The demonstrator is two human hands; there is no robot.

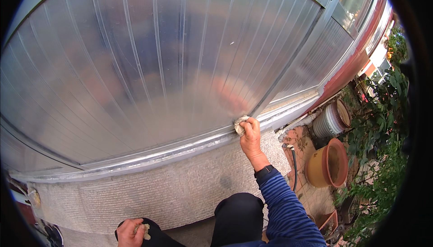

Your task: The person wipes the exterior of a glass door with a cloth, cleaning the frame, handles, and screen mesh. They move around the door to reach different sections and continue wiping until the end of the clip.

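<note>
My right hand [251, 140] grips a crumpled, dirty-white cloth [239, 127]. It presses the cloth against the lower right corner of a reflective ribbed metal door panel [176, 88], just where the panel meets its metal frame [287, 64]. Down by my bent left knee, my left hand [128, 232] is closed around a small, crumpled, yellowish-white piece [146, 232], cloth or paper; most of it is hidden by the fingers. Blurred reflections and a small white speck [232, 43] show on the panel.
Below the door sill [149, 152] lies a grooved stone step [142, 189]. On the right, a black hose [295, 169] runs over red paving near a yellow-brown pot [316, 167] and a ribbed planter [326, 123]. Leafy plants [382, 165] fill the far right side.
</note>
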